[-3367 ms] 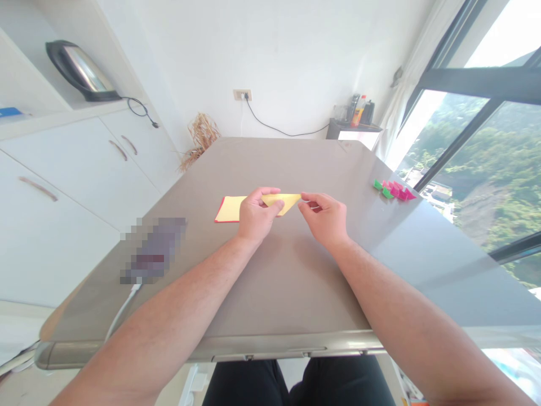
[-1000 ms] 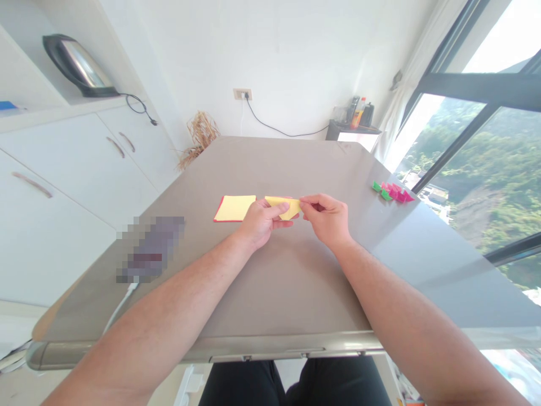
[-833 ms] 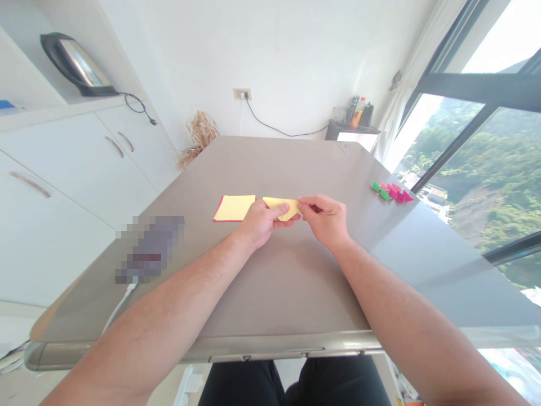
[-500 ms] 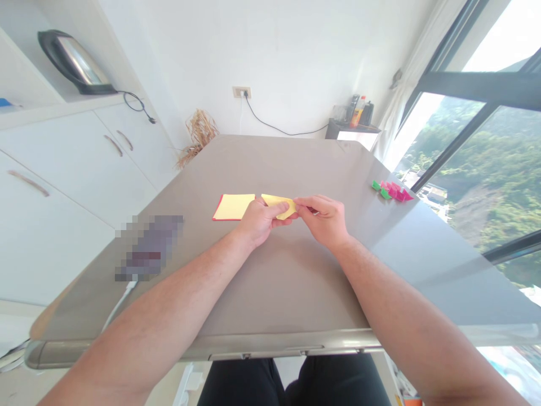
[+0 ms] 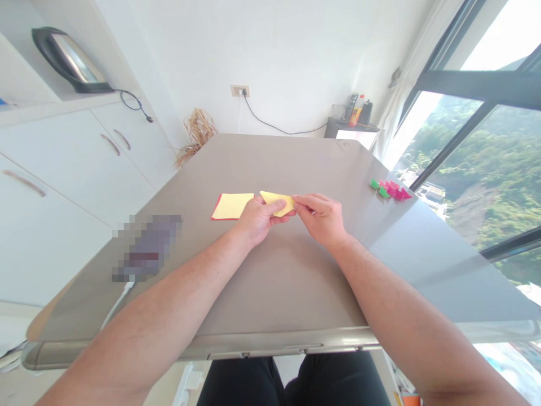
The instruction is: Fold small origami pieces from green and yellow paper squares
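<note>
A folded sheet of yellow paper [image 5: 274, 198] is held just above the middle of the table. My left hand [image 5: 258, 219] is closed on it, thumb on top and fingers underneath. At the paper's right end, my right hand [image 5: 323, 214] pinches the tip between thumb and forefinger. Partly behind my left hand lies a stack of yellow paper with red edges [image 5: 230, 206]. Over on the right of the table sit several small folded paper pieces, pink [image 5: 397, 192] and green [image 5: 384, 192].
A blurred-out dark device [image 5: 147, 245] with a white cable [image 5: 118, 304] lies on the left of the grey table [image 5: 279, 282]. White cabinets with a kettle [image 5: 71, 62] stand at left. A window [image 5: 486, 158] is on the right, and a small dark cabinet [image 5: 350, 129] behind.
Both hands keep their hold on the yellow paper, with only a slight shift of the fingers at its right end. The whole view has moved a little.
</note>
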A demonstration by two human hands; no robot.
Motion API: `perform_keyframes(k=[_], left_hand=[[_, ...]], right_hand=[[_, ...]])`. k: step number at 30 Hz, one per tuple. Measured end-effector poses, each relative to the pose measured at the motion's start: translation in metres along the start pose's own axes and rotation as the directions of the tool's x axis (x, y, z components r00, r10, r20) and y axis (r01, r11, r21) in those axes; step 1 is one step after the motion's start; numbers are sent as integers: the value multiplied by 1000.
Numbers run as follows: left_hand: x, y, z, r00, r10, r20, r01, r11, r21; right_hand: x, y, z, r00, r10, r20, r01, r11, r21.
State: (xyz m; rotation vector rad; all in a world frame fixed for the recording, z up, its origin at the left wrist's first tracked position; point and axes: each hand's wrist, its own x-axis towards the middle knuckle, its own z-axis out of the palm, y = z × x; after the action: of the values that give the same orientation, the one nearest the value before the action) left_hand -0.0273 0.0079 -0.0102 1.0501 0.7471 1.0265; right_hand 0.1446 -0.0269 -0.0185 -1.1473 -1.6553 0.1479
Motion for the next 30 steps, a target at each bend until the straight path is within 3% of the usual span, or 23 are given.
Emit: perform_keyframes(k=[3,6,8,12,15,19,23,30], left_hand=[[0,-2,0,1000,-2,-1,2,1000,29],[-1,-3,0,1000,17,14,-18,998,61],[-2,-4,1,999,25,44,-28,997,75],[-3,-3,1,995,31,98,-37,998,58],[-2,-5,1,997,44,63,-46,999,29],[-1,-6,1,1000,12,-13,-11,997,78],[-2,-5,2,1000,-15,19,13,997,72],[-3,-3,-1,1000,29,12,-30,995,91]], right_hand=[[1,-1,1,995,92,49,-97,987,125],[3,-5,2,950,277,140,-305,920,247],[4,-7,2,927,331,179,-373,873,313],[5,-7,3,919,347,188,-395,825,405],[5,-5,4,914,367,171,-404,814,418],[3,-4,4,935,325,140,-354,864,359],[1,-4,5,950,270,157,-307,901,306],[4,-5,2,923,346,169,-385,821,421]])
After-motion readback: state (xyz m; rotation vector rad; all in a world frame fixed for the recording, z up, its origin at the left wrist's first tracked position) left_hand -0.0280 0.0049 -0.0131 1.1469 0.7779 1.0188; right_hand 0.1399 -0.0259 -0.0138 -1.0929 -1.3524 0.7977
